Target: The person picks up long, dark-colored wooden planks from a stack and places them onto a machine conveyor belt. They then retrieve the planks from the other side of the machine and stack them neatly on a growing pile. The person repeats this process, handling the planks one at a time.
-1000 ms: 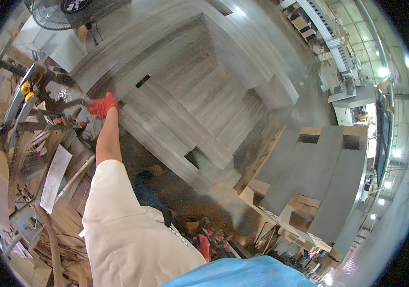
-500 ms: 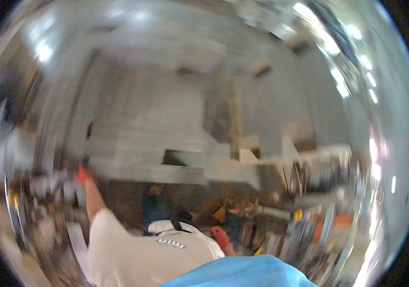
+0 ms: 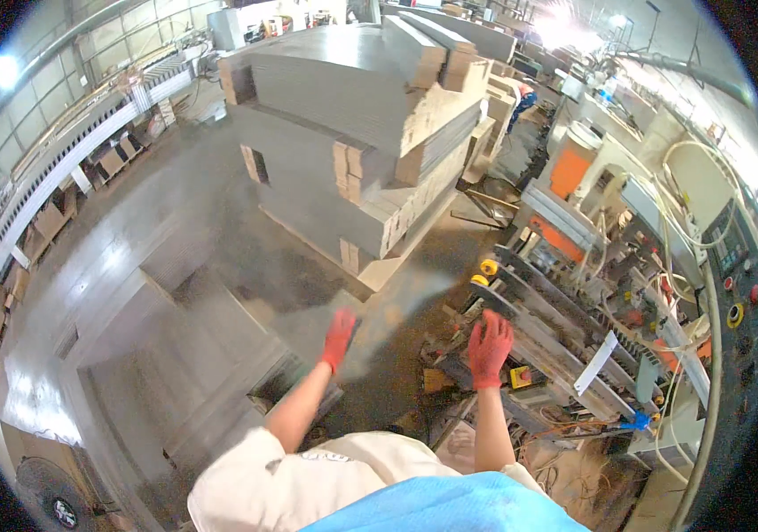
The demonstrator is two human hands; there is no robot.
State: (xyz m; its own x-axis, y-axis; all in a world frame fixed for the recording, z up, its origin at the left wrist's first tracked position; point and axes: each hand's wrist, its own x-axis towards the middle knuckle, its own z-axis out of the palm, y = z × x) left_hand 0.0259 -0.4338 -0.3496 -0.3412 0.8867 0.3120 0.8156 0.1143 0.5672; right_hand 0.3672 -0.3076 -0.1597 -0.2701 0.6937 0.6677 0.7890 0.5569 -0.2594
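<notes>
Both of my hands are in red gloves. My left hand (image 3: 339,340) is held out above the floor, between the low stack of grey panels (image 3: 157,372) on the left and the machine on the right. Its fingers, slightly blurred, look stretched out, with nothing visible in them; a dark patch shows along the side of the glove. My right hand (image 3: 490,351) hovers with fingers apart beside the long metal rails (image 3: 565,355) of the machine. Nothing shows in it, and whether it touches the rail I cannot tell.
A tall pile of grey boards (image 3: 325,168) stands ahead on the floor. Yellow rollers (image 3: 485,270) cap the rails' far end; a yellow box with a red button (image 3: 521,377) sits near my right hand. A roller conveyor (image 3: 51,182) runs along the left. Another person (image 3: 523,96) bends far back.
My view has swung round and is now sharper, showing the machine on the right. Both hands have come forward, the left one from far out at the side.
</notes>
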